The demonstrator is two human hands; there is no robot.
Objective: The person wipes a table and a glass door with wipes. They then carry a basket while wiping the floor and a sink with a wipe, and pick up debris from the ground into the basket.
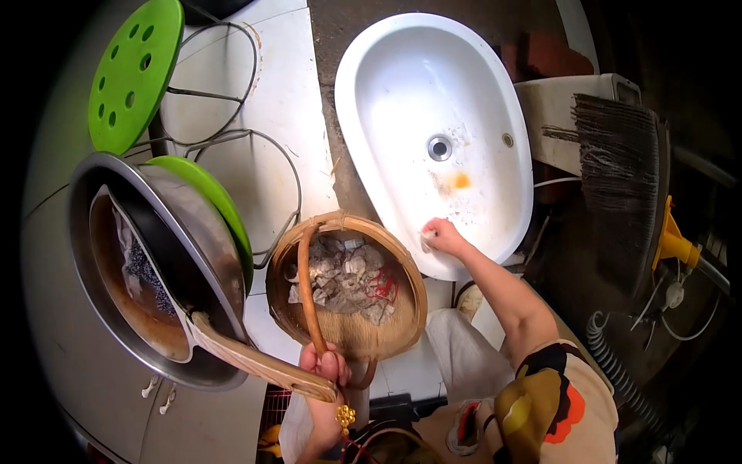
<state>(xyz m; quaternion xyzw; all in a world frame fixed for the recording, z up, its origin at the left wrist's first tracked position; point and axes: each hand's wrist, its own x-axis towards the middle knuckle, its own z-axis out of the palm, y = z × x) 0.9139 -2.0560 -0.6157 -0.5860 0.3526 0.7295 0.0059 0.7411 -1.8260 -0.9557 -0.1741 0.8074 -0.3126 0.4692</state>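
The left hand (326,365) is curled tight around the handle (307,282) of the basket (420,305), just ahead of it, crumpled waste (348,271) inside; the right hand (446,235), fingers nearly together, pinches a small pale scrap (427,240), the white sink (410,100) spreading ahead

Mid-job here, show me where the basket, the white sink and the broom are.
Basket (352,330): head view, on its bare inside surface.
White sink (413,97): head view, on the bare inner basin.
Broom (622,174): head view, on the dark bristles.
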